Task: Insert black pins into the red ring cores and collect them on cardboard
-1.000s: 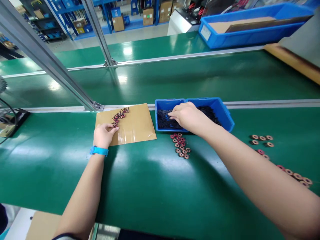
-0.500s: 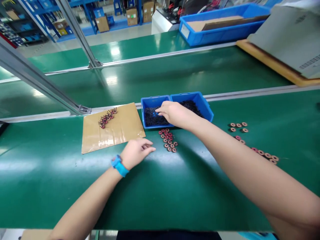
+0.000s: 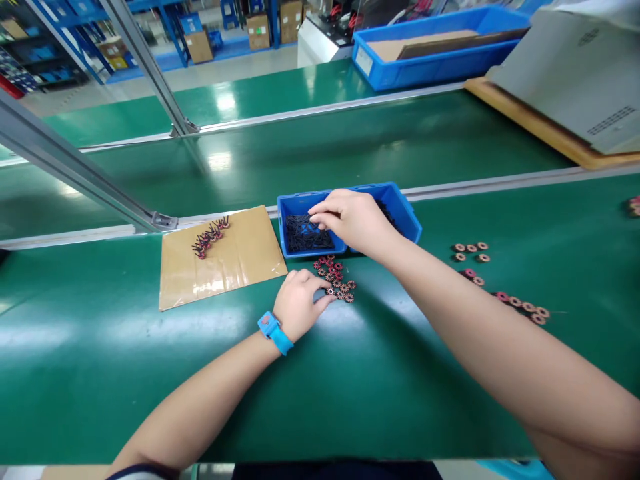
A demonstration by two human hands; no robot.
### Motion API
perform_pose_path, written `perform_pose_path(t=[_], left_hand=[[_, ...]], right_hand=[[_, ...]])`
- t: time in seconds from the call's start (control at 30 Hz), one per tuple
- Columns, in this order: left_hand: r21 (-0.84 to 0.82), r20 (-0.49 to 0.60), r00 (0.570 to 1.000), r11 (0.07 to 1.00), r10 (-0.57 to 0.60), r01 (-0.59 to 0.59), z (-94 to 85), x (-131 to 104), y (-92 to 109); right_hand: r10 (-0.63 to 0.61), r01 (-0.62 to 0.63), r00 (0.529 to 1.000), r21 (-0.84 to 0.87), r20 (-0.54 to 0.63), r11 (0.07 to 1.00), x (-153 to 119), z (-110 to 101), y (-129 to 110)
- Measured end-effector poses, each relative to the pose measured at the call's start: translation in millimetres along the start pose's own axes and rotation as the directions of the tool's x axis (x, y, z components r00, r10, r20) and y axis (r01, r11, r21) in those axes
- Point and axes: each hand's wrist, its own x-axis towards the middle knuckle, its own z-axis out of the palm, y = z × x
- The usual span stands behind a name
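My right hand is above the left compartment of the blue bin, thumb and forefinger pinched together. Whatever sits between those fingertips is too small to make out. Below it lie many thin black pieces. My left hand, with a blue wristband, reaches to the near edge of a cluster of small reddish, ring-like wound parts. Its thumb and forefinger are apart, on either side of one wound ring.
Left of the bin, a brown cardboard sheet carries a row of rings with black prongs. More copper-coloured rings lie on the right of the green table. Behind are a metal rail, a large blue tray and a grey case.
My left hand has moved right from beside the cardboard to the ring cluster. My right hand has stayed over the bin, its fingertips slightly higher above the black pieces.
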Motion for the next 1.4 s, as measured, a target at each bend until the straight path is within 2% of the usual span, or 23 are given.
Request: perform_pose_path(t=[0.07, 0.1, 0.17, 0.23, 0.33, 0.4, 0.5, 0.57, 0.7, 0.83, 1.03, 1.2, 1.4], left_hand=[[-0.202, -0.014, 0.995, 0.975, -0.095, 0.091, -3.1, -4, 2], [-0.341, -0.001, 0.985, 0.926, -0.172, 0.162, -5.4, -7, 3], [-0.603, 0.076, 0.945, 0.740, -0.317, 0.296, -10.6, -13, 4], [-0.759, 0.165, 0.909, 0.539, -0.384, 0.366, -15.6, -19, 4], [-0.860, 0.254, 0.889, 0.331, -0.381, 0.388, -20.3, -21, 3], [-0.895, 0.320, 0.882, 0.194, -0.345, 0.401, -21.7, -19, 4], [-0.897, 0.420, 0.862, 0.014, -0.284, 0.442, -23.0, -16, 5], [-0.885, 0.460, 0.850, -0.059, -0.257, 0.461, -23.8, -15, 5], [-0.868, 0.497, 0.836, -0.139, -0.231, 0.477, -25.2, -14, 3], [-0.859, 0.511, 0.832, -0.178, -0.218, 0.481, -26.2, -13, 2], [-0.853, 0.521, 0.830, -0.164, -0.199, 0.496, -25.2, -13, 1], [-0.852, 0.523, 0.829, -0.140, -0.197, 0.504, -26.1, -13, 1], [-0.851, 0.525, 0.827, -0.155, -0.204, 0.502, -26.0, -12, 2]], right_hand=[[0.069, -0.065, 0.997, 0.100, -0.032, 0.993, -6, -2, -4], [0.106, -0.098, 0.993, 0.164, -0.041, 0.982, -11, -4, -6], [0.188, -0.168, 0.982, 0.322, -0.031, 0.932, -25, -10, -12], [0.268, -0.247, 0.963, 0.490, 0.027, 0.836, -44, -15, -18], [0.355, -0.341, 0.930, 0.599, 0.101, 0.725, -72, -19, -23], [0.395, -0.381, 0.911, 0.602, 0.116, 0.701, -86, -18, -25], [0.400, -0.361, 0.915, 0.563, 0.059, 0.743, -98, -14, -23], [0.352, -0.316, 0.936, 0.505, 0.026, 0.803, -101, -11, -22], [0.231, -0.211, 0.973, 0.352, -0.018, 0.912, -102, -11, -22], [0.125, -0.110, 0.991, 0.215, -0.056, 0.970, -103, -13, -21], [0.044, -0.034, 0.997, 0.157, -0.058, 0.987, -105, -12, -18], [0.053, -0.048, 0.998, 0.162, -0.027, 0.986, -104, -11, -19], [0.042, -0.038, 0.999, 0.168, -0.022, 0.985, -104, -12, -23]])
